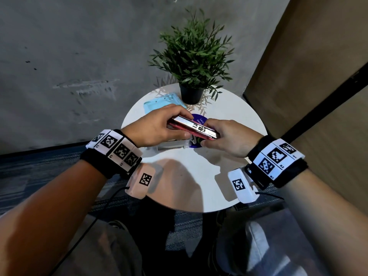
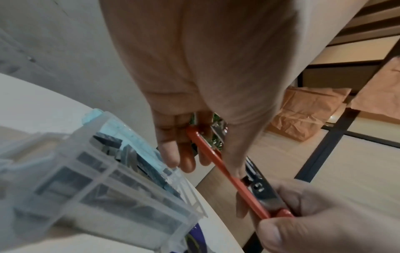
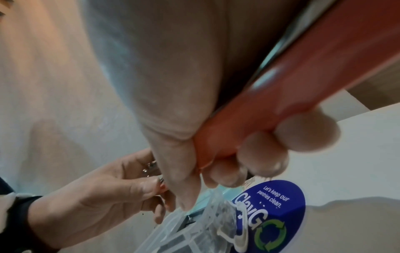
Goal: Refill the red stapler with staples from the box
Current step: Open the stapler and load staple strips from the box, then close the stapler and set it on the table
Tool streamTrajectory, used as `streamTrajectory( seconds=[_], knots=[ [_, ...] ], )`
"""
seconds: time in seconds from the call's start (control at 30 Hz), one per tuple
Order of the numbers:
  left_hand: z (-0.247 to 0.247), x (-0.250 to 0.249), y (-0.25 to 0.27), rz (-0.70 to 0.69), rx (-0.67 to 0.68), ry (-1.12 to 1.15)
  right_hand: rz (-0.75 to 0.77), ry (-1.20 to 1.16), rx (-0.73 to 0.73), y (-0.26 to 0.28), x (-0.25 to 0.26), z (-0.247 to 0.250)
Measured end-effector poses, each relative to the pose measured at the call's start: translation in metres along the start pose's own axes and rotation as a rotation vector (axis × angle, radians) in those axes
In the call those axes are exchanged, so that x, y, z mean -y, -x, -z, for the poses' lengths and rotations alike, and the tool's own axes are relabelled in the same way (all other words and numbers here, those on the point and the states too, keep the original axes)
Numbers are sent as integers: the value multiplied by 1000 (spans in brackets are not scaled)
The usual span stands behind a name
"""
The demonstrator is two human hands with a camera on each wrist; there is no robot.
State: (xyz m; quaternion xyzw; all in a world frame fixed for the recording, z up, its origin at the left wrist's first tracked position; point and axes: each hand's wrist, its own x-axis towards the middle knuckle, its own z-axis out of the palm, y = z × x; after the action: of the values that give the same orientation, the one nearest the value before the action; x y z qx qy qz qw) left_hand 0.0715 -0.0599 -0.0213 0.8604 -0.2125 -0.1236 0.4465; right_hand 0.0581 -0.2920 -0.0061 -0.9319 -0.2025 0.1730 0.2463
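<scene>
Fingers (image 1: 180, 112) of left hand (image 1: 155, 126) and right hand (image 1: 225, 138) curl round red stapler (image 1: 194, 127), frame centre, above table (image 1: 229, 116) | box (image 2: 103, 179) open beneath | stapler looks closed; loaded or not, cannot tell

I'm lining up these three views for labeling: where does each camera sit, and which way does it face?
Head: on the head, looking down at the round table; both forearms show.
Left wrist: along the left hand, over the clear staple box.
Right wrist: along the right hand, over the blue sticker.
Shared: all three show the red stapler, which both hands grip.
</scene>
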Motion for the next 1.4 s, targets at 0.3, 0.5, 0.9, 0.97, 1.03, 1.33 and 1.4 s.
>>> streamTrajectory(
  seconds=[0.3,0.5,0.9,0.97,1.03,1.33,1.4],
  knots=[
    [6,6,-4,-19,-145,15,-153,412,-167,5,-6,27],
    [7,17,-6,13,-194,125,-137,-105,-400,13,-31,53],
    [-10,-7,-8,19,-165,416,209,-386,-467,0,-1,22],
    [-12,-13,-6,-7,-155,437,212,-342,-431,0,4,16],
    [-12,-17,-5,-26,-135,484,181,-365,-384,0,8,11],
    [-15,-22,-2,67,-95,750,4,-795,-159,-3,13,4],
    [-17,-25,-4,140,-144,777,-24,-854,-99,-3,15,2]
  ],
)
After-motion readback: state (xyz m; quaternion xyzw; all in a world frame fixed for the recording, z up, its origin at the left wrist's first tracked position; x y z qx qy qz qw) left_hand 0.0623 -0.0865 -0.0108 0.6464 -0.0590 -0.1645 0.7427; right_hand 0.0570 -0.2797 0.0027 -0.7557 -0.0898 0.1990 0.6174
